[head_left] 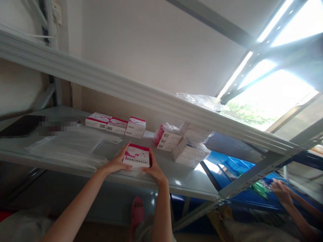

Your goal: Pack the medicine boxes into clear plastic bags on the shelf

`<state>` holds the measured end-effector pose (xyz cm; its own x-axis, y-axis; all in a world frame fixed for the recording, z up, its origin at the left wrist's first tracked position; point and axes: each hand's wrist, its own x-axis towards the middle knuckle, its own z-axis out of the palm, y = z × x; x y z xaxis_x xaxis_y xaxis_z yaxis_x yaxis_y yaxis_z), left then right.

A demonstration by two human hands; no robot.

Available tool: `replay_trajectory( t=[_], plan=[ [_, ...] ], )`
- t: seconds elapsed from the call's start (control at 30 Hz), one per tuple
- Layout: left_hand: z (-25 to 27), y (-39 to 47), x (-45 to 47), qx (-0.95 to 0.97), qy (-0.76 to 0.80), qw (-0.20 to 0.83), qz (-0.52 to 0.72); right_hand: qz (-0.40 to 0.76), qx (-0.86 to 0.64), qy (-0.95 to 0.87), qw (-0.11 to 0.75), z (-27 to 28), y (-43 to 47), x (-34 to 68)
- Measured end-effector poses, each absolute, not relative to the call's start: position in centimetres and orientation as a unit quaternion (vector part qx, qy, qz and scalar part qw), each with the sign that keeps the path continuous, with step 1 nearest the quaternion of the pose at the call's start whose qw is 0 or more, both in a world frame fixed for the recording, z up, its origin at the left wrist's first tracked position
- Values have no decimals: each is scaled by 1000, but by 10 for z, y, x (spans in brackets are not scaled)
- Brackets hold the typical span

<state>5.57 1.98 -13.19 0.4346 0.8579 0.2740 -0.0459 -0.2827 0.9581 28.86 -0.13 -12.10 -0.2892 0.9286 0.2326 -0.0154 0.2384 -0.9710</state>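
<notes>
Between my two hands is a small white and pink carton [137, 155], close to the shelf's front edge. My left hand [119, 161] grips its left side, with the thumb along the near face. On the opposite side my right hand [155, 168] closes round it in the same way. Whether the carton rests on the grey shelf [161, 161] or is slightly lifted, I cannot tell. Behind it stand three similar cartons [116, 125] in a row. Just left of my left hand lies a clear plastic bag [73, 146].
Plastic-wrapped carton stacks [191, 148] stand to the right. A dark flat panel [22, 126] lies at the far left. An upper shelf beam [126, 87] crosses above. At right, another person's hands [280, 190] are near green items and a blue tray [238, 164].
</notes>
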Motion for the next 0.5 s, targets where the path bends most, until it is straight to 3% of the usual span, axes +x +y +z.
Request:
replay_trajectory(
  t=[0.17,0.5],
  plan=[
    [-140,23,59,662,300,520,450,530,-361,-608,468,-114,-3,284],
    [-126,17,64,662,301,491,480,487,-385,-634,460,-103,-7,285]
  ],
)
